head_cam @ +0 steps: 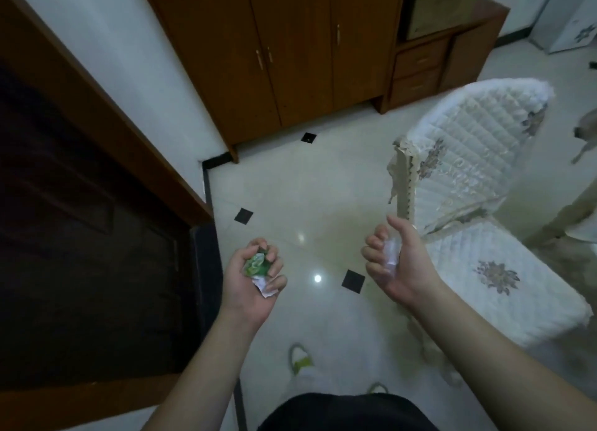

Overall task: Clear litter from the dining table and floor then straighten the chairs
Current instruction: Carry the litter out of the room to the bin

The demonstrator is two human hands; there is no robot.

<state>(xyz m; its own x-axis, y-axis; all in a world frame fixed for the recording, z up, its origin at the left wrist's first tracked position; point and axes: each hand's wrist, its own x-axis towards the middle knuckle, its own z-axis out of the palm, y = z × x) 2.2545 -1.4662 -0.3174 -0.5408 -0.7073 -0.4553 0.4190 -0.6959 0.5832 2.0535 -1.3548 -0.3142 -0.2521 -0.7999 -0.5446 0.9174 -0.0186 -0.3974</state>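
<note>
My left hand (250, 277) is held palm up over the tiled floor, its fingers curled round a crumpled green wrapper (256, 264) and a scrap of white paper (265, 287). My right hand (395, 262) is also palm up to the right, fingers curled round a crumpled clear plastic wrapper (392, 253). A dining chair (468, 178) with a white quilted cover and flower prints stands just right of my right hand, its back edge close to my thumb.
A dark wooden door (80, 236) fills the left side. A brown wooden cabinet (274, 52) with drawers stands against the far wall. The cream tiled floor (307, 188) with black diamond insets lies between them. A table leg (562, 217) shows at the right edge.
</note>
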